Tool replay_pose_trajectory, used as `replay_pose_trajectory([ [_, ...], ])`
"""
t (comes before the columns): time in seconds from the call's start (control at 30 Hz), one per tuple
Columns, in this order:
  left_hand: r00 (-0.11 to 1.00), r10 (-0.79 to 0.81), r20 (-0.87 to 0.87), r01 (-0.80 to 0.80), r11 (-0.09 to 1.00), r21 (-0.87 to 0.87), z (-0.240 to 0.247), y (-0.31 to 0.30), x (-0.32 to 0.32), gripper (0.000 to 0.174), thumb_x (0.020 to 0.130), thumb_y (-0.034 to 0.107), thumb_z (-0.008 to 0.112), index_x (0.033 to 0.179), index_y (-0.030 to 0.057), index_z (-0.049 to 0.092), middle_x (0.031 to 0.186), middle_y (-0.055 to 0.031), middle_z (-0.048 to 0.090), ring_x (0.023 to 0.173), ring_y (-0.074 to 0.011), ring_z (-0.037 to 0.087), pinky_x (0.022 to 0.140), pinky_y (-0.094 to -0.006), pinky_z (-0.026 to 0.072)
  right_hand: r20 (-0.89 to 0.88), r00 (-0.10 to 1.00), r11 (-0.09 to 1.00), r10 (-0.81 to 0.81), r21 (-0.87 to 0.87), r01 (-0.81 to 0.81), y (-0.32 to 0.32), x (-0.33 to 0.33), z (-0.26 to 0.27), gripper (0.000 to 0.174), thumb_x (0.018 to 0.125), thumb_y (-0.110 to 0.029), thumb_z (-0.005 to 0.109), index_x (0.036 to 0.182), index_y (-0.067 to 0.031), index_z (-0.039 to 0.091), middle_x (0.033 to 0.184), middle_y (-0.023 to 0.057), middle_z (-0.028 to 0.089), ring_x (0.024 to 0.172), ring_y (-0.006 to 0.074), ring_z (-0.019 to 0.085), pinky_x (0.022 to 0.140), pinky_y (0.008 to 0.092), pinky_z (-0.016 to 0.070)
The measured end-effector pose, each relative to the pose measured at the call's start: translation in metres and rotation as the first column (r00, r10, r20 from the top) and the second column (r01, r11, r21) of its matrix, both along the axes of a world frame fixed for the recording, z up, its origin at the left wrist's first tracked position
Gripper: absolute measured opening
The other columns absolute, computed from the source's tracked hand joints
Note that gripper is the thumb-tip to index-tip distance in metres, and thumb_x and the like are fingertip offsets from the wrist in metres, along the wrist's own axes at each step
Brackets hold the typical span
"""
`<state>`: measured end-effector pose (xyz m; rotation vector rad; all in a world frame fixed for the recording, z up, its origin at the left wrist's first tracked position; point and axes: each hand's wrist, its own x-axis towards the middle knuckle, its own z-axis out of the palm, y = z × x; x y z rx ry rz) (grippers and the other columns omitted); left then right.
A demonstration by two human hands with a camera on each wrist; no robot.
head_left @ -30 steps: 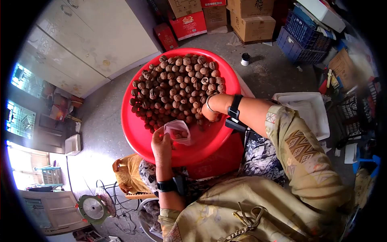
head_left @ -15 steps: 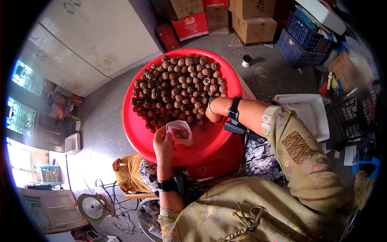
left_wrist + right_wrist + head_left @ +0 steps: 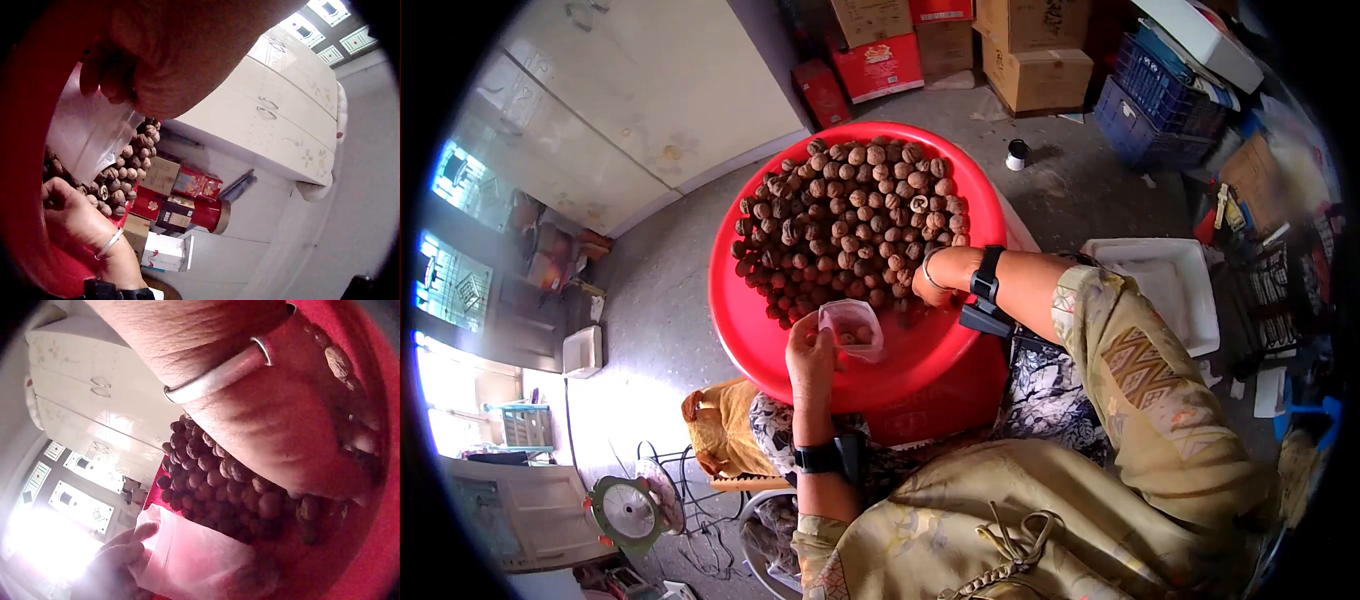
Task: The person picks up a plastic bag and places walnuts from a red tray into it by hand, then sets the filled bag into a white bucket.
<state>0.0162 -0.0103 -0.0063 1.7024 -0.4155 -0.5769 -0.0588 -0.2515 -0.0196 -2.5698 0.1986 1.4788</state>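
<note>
A wide red basin (image 3: 735,325) holds a heap of brown walnuts (image 3: 840,215). At the basin's near side, my left hand (image 3: 808,362) pinches the rim of a small clear plastic bag (image 3: 868,350), with its mouth spread and several walnuts inside. My right hand (image 3: 940,275), with a bangle (image 3: 219,378) at the wrist, reaches down into the right edge of the heap. Its fingertips are lost among dark walnuts in the right wrist view, so I cannot tell whether they grip any. In the left wrist view the bag (image 3: 94,134) hangs close beside the right hand (image 3: 75,215).
A white tray (image 3: 1205,310) stands on the floor to the right. Cardboard boxes (image 3: 1040,80) and blue crates (image 3: 1145,130) are stacked beyond the basin. A small black-and-white cup (image 3: 1016,155) stands on the floor. Left of me are a fan (image 3: 632,510) and loose cables.
The head view has shifted slightly, so the basin sits a little further right and lower. Both hands keep nearly the same places, the left at the bag and the right in the walnuts.
</note>
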Motion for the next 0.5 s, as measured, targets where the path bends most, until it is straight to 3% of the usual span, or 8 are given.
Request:
replay_pose_trajectory([
  [0.1, 1.000, -0.013, 0.018, 0.013, 1.000, 0.016, -0.002, 0.001, 0.002, 0.027, 0.091, 0.014, 0.056, 0.115, 0.0006, 0.056, 0.067, -0.0002, 0.056, 0.049, -0.0062, 0.048, 0.040, -0.0207, 0.0391, 0.012, 0.997, 0.996, 0.075, -0.046, -0.074, -0.003, 0.004, -0.017, 0.040, 0.075, -0.006, 0.061, 0.114, -0.0034, 0.065, 0.112, 0.0151, 0.064, 0.098, 0.0306, 0.059, 0.085, 0.0424, 0.0450],
  [0.2, 0.999, -0.009, 0.042, 0.008, 0.999, 0.031, -0.007, 0.001, 0.005, 0.027, 0.091, 0.014, 0.057, 0.115, 0.0011, 0.057, 0.066, 0.0003, 0.055, 0.050, -0.0058, 0.047, 0.041, -0.0208, 0.0389, -0.001, 0.999, 0.999, -0.032, 0.020, 0.032, 0.000, 0.004, -0.009, 0.040, 0.078, -0.008, 0.058, 0.118, -0.0034, 0.063, 0.114, 0.0154, 0.063, 0.098, 0.0310, 0.059, 0.085, 0.0424, 0.0446],
  [0.3, 0.999, -0.010, 0.047, 0.010, 1.000, 0.011, -0.013, 0.001, 0.007, 0.025, 0.092, 0.016, 0.057, 0.113, 0.0021, 0.057, 0.066, 0.0004, 0.056, 0.051, -0.0049, 0.047, 0.041, -0.0204, 0.0375, 0.284, 0.959, 0.998, -0.014, 0.063, -0.004, 0.002, 0.007, 0.000, 0.027, 0.073, -0.017, 0.063, 0.094, -0.0041, 0.071, 0.084, 0.0120, 0.070, 0.080, 0.0273, 0.065, 0.069, 0.0401, 0.0503],
  [0.33, 0.999, -0.009, 0.040, 0.008, 1.000, 0.022, -0.009, 0.000, 0.006, 0.027, 0.091, 0.014, 0.057, 0.114, 0.0013, 0.057, 0.067, -0.0001, 0.056, 0.050, -0.0059, 0.047, 0.041, -0.0210, 0.0391, 0.342, 0.940, 0.996, -0.021, 0.089, -0.010, 0.013, -0.001, 0.045, 0.022, 0.073, -0.021, 0.063, 0.085, -0.0046, 0.070, 0.074, 0.0102, 0.069, 0.070, 0.0264, 0.065, 0.062, 0.0388, 0.0507],
  [0.37, 0.999, -0.007, 0.033, 0.006, 0.999, 0.033, -0.006, -0.001, 0.004, 0.029, 0.090, 0.012, 0.056, 0.116, 0.0005, 0.057, 0.068, -0.0007, 0.056, 0.049, -0.0070, 0.047, 0.040, -0.0216, 0.0406, 0.341, 0.940, 0.996, -0.019, 0.089, -0.012, 0.011, 0.003, 0.036, 0.022, 0.073, -0.021, 0.063, 0.085, -0.0046, 0.070, 0.074, 0.0102, 0.069, 0.070, 0.0264, 0.065, 0.062, 0.0388, 0.0507],
  [0.43, 1.000, -0.005, 0.020, 0.004, 1.000, 0.023, -0.006, -0.001, 0.004, 0.027, 0.090, 0.013, 0.056, 0.115, 0.0012, 0.057, 0.068, -0.0005, 0.056, 0.050, -0.0061, 0.048, 0.040, -0.0213, 0.0394, 0.536, 0.817, 0.955, -0.210, 0.290, 0.056, 0.006, 0.014, 0.028, 0.020, 0.072, -0.022, 0.064, 0.079, -0.0047, 0.068, 0.071, 0.0094, 0.067, 0.065, 0.0242, 0.065, 0.060, 0.0369, 0.0508],
  [0.5, 1.000, -0.003, 0.009, 0.003, 1.000, 0.013, -0.006, -0.001, 0.004, 0.025, 0.091, 0.015, 0.057, 0.113, 0.0019, 0.057, 0.067, -0.0004, 0.056, 0.051, -0.0052, 0.048, 0.041, -0.0210, 0.0381, 0.541, 0.791, 0.919, -0.287, 0.388, 0.069, 0.004, 0.016, 0.035, 0.021, 0.074, -0.023, 0.065, 0.082, -0.0044, 0.068, 0.070, 0.0089, 0.067, 0.061, 0.0204, 0.064, 0.058, 0.0346, 0.0508],
])
